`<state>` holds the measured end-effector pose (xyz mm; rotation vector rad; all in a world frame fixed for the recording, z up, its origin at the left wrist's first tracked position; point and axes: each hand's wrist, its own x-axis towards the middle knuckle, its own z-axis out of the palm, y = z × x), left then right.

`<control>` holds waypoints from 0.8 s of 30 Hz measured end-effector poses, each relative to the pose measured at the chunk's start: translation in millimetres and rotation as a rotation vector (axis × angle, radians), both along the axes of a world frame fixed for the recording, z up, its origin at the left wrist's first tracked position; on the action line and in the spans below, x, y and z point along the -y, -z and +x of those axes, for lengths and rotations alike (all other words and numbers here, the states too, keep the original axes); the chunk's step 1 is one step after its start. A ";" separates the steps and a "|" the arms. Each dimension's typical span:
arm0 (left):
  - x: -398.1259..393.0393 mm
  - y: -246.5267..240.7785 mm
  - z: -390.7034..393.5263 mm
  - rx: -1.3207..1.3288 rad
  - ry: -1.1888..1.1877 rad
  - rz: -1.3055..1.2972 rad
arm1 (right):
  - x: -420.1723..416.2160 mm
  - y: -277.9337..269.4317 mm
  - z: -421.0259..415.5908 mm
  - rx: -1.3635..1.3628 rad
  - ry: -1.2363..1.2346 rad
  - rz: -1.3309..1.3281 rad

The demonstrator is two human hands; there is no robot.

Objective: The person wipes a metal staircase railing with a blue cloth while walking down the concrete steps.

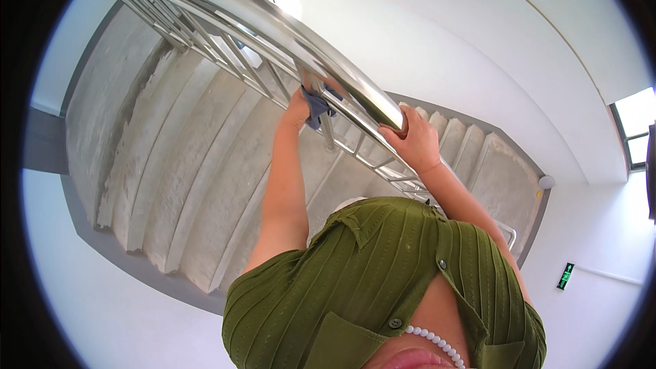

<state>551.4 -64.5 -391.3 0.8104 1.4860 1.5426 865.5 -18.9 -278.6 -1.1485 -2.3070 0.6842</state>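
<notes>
A polished metal handrail (328,59) slants across the view from upper left to centre right. My right hand (415,138) grips this top rail, with the thumb on the near side. Lower on the railing, my left hand (297,111) presses a dark blue-grey cloth (316,106) against a metal upright (328,136), just under the top rail. Part of the cloth shows on the far side of the upright. The fingers of my left hand are mostly hidden behind the cloth and the railing.
Concrete stairs (189,128) run along the left, with thin metal balusters (246,64) beside them. Another flight (456,133) lies beyond the railing. White walls (435,56) with grey skirting enclose the stairwell. A lit green exit sign (566,276) and a window (635,128) are at right.
</notes>
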 end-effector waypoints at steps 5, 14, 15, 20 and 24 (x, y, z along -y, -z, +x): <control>-5.7 45.1 11.7 -0.493 -0.240 0.002 | 0.7 -0.2 -4.3 -0.018 -0.011 0.037; -17.7 170.7 46.5 -0.294 -0.473 0.063 | -0.2 9.8 -0.7 -0.052 0.030 -0.044; -14.8 189.3 48.4 -0.287 -0.520 0.065 | 0.4 8.4 -3.0 -0.041 0.000 -0.005; -16.6 239.1 46.8 -0.296 -0.498 -0.122 | -0.9 7.5 -1.0 -0.009 -0.005 0.007; -16.6 243.3 47.7 -0.337 -0.447 -0.236 | -0.3 7.4 0.2 0.003 0.021 0.011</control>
